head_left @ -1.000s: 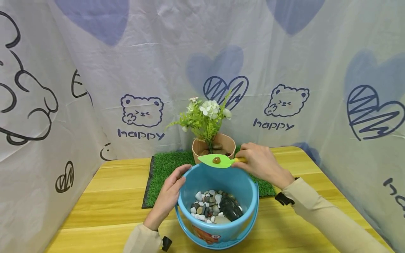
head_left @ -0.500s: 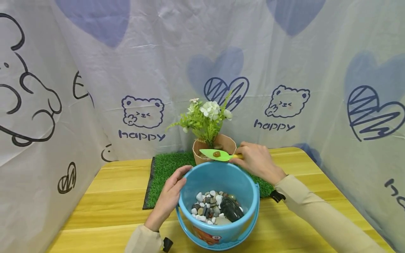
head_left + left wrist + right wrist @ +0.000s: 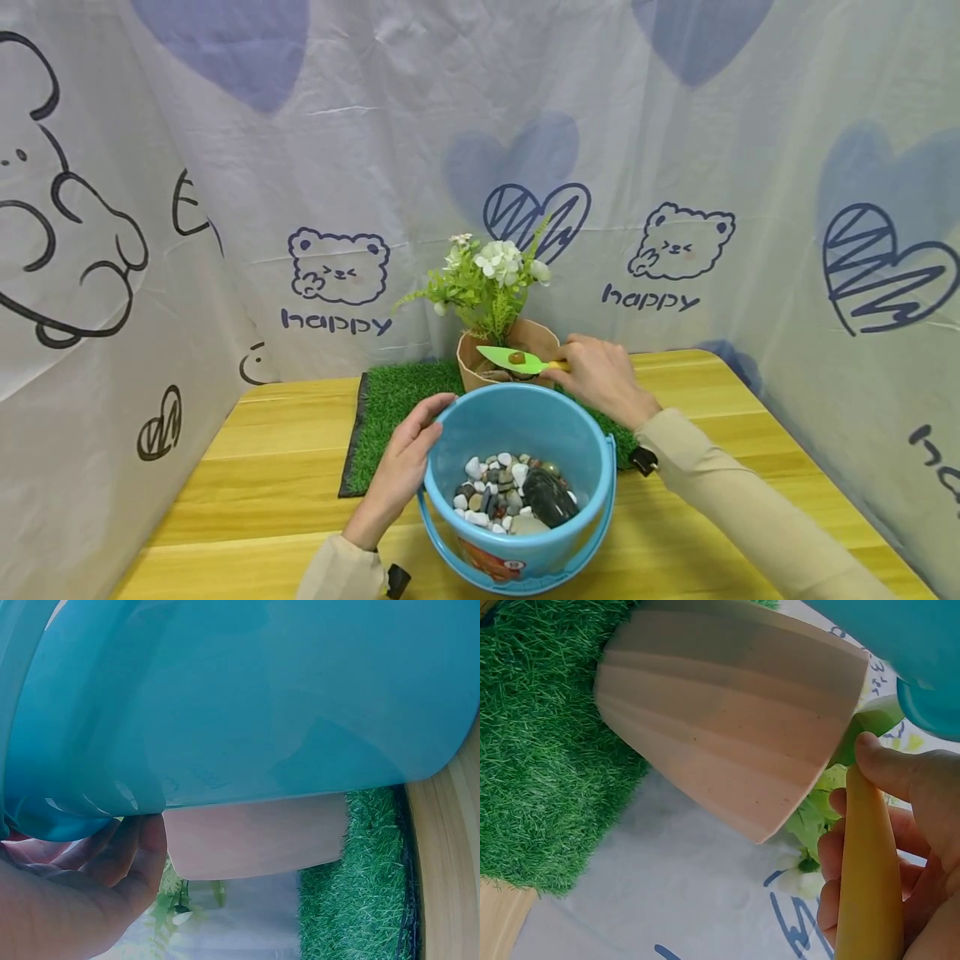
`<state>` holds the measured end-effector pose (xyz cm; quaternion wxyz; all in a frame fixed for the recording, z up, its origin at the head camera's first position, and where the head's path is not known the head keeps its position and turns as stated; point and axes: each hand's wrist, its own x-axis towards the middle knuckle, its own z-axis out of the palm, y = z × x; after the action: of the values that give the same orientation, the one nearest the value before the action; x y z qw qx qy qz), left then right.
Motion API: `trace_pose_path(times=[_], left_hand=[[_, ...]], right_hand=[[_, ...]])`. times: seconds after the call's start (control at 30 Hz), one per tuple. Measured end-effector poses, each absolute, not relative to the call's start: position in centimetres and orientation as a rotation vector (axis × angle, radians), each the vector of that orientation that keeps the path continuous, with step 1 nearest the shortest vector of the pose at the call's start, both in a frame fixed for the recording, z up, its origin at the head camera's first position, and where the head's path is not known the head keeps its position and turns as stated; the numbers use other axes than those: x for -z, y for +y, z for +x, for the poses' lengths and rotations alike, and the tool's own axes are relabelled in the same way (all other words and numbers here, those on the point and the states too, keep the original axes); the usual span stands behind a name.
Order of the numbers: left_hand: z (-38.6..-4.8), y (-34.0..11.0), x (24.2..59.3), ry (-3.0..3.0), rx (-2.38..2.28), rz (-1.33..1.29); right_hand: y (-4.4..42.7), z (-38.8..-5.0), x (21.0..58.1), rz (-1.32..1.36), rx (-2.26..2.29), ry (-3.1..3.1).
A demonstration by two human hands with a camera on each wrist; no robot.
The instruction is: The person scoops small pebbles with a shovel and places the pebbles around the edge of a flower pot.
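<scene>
My right hand (image 3: 602,375) grips the yellow handle (image 3: 870,874) of a small toy trowel with a green blade (image 3: 495,356). One brown pebble (image 3: 517,357) lies on the blade. The blade is held over the mouth of a pinkish planter (image 3: 470,367), just beyond the bucket's far rim. At its left rim, a light-blue bucket (image 3: 517,417) is held by my left hand (image 3: 405,447), fingers bent against its outside in the left wrist view (image 3: 97,877). Inside the bucket lie white and grey pebbles (image 3: 491,492) and a large black stone (image 3: 550,497).
White flowers with green leaves (image 3: 495,283) stand in the planter. Under it lies an artificial grass mat (image 3: 390,408) on a wooden table (image 3: 285,450). A printed cloth (image 3: 420,125) hangs close behind and at both sides.
My right hand has carried the trowel and pebble forward, away from the bucket's rim to over the planter. The left hand and the bucket have stayed almost still.
</scene>
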<state>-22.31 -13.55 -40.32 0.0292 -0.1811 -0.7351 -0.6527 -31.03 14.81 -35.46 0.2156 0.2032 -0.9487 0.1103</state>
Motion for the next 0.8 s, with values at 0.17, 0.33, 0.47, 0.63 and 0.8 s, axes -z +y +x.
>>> trace_pose_path(times=[0.17,0.33,0.47,0.63,0.8], left_hand=[[-22.28,-13.61,40.30,-2.264,2.022,-0.561],[-22.31,-13.60,40.30,-2.261,2.034,-0.557],[-22.34,-13.59,40.37,-2.265,2.033,-0.554],[-22.37,-13.63,40.45,-2.266,2.033,-0.559],[-22.41,-13.65,40.47,-2.264,2.027,-0.566]], right_hand=[[14.52,-31.28,35.80,0.548,-0.306,-2.635],[14.44,-31.44,36.06,0.526,-0.339,-2.644],[14.64,-31.57,36.30,0.504,-0.355,-2.660],[14.96,-31.66,36.37,0.509,-0.381,-2.683],[15.20,-31.93,36.39,0.508,-0.397,-2.701]])
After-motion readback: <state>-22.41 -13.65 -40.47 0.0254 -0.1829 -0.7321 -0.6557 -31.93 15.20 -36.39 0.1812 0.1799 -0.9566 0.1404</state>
